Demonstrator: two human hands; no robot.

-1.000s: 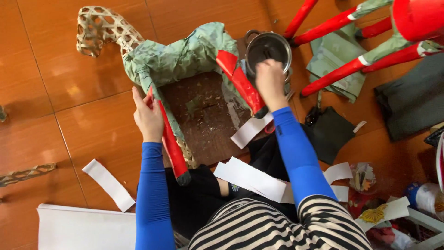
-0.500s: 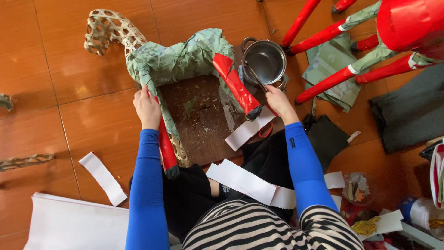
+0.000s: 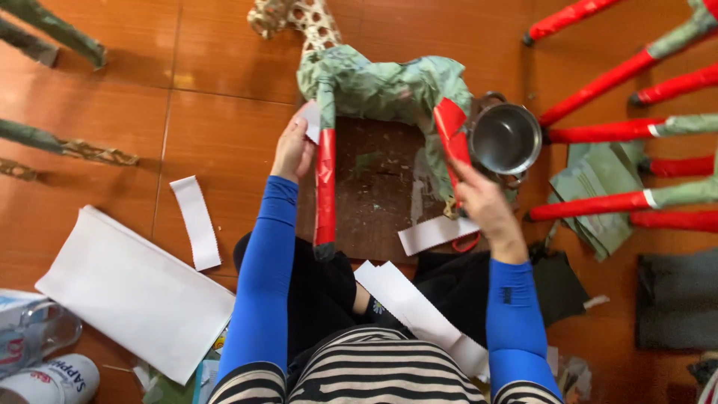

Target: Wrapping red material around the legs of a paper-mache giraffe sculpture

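the left hand (image 3: 293,147) rests against the upper part of a red-wrapped leg (image 3: 325,187) of a papier-mâché animal figure (image 3: 378,86), its fingers curled around a small white paper piece (image 3: 311,120) that it presses to the leg where red meets the green body. the right hand (image 3: 482,206) lies on the figure's other red leg (image 3: 452,135), fingers laid along it — whether they pinch anything, i cannot tell. the figure stands between and just beyond both hands, its bare woven neck and head (image 3: 299,16) pointing away from the person. a metal pot (image 3: 505,139) sits just right of the right hand, touching the figure. under the figure lies a dark stained board (image 3: 378,191). a white paper strip (image 3: 434,233) lies just below the right hand; another strip (image 3: 196,222) and a large white sheet (image 3: 138,292) lie on the tiled floor (image 3: 217,60) left of the left arm — well apart from the hand.
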